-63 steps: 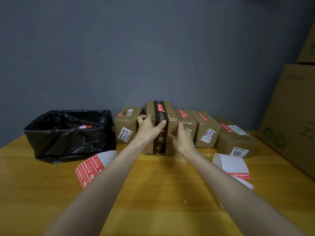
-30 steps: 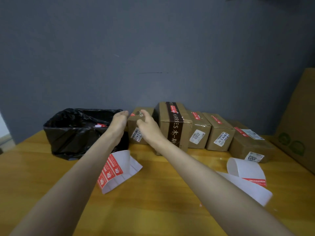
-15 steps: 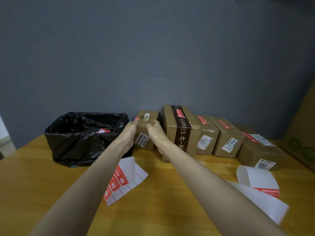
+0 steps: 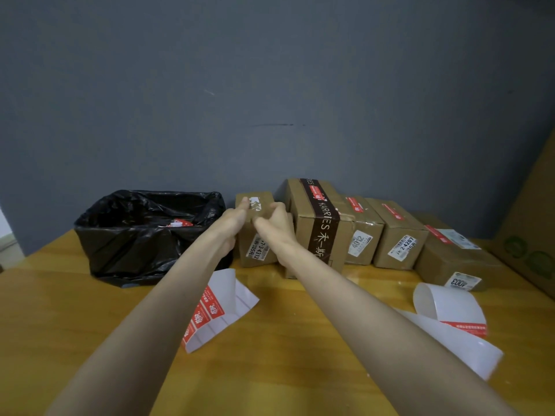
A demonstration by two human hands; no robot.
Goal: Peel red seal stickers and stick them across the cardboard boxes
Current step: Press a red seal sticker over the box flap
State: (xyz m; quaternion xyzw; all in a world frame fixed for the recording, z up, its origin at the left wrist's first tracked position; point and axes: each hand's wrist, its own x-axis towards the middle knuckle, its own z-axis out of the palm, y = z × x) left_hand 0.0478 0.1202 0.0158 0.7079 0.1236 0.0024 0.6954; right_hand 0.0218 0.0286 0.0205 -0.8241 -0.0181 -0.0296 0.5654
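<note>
Both hands have been shifted leftwards, off the tall brown cardboard box with the dark printed band (image 4: 318, 226), which was being held two seconds ago. They have been brought onto the small brown cardboard box (image 4: 255, 241) at the left end of the row, just beside the black plastic bin bag (image 4: 144, 235). The left hand (image 4: 231, 220) is now laid against that box's upper left corner, thumb on the top face and fingers hidden round the far side, so a hold on the box is judged likely. The right hand (image 4: 274, 223) is set at the top front edge with its fingers curled; whether anything is pinched there or merely pressed cannot be told. A red corner seen on this box's lid half a second ago is now covered by the left hand, and only a torn white label patch (image 4: 255, 204) is shown between the hands. The tall box and the three brown boxes to its right (image 4: 396, 235) each carry a red seal, so the work is judged to have reached the last box in the row. The sheet of red seal stickers (image 4: 210, 313) lies on the yellow wooden table (image 4: 285, 370), partly hidden behind the left forearm and untouched. A curled white backing sheet (image 4: 444, 304) lies well apart on the right.
</note>
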